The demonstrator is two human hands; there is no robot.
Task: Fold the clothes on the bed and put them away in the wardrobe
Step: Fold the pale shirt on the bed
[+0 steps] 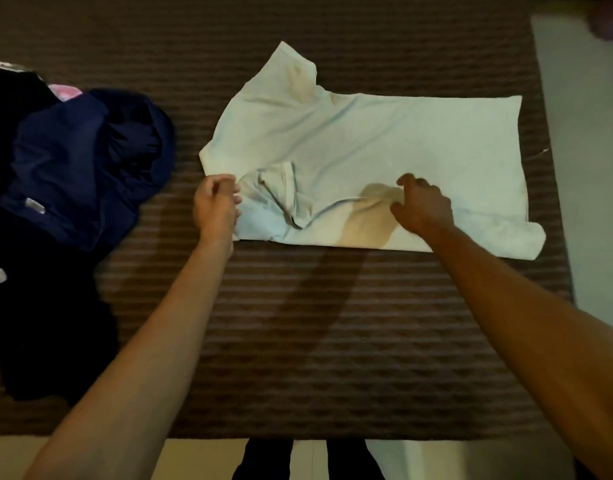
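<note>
White T-shirt point(384, 140) flat on bed point(298, 323); my left grip point(216, 206) pinches its shoulder edge, my right grip point(422, 206) pinches its folded near side.

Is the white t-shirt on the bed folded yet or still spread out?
Partly folded: the white t-shirt lies mostly flat, its near side turned over, far sleeve still out.

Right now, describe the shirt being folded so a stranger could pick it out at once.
On the brown striped bedspread, look right of the heap of dark navy clothes. The white T-shirt lies spread flat, the left hand and right hand gripping its near edge. It is the only pale, laid-out garment.
</note>
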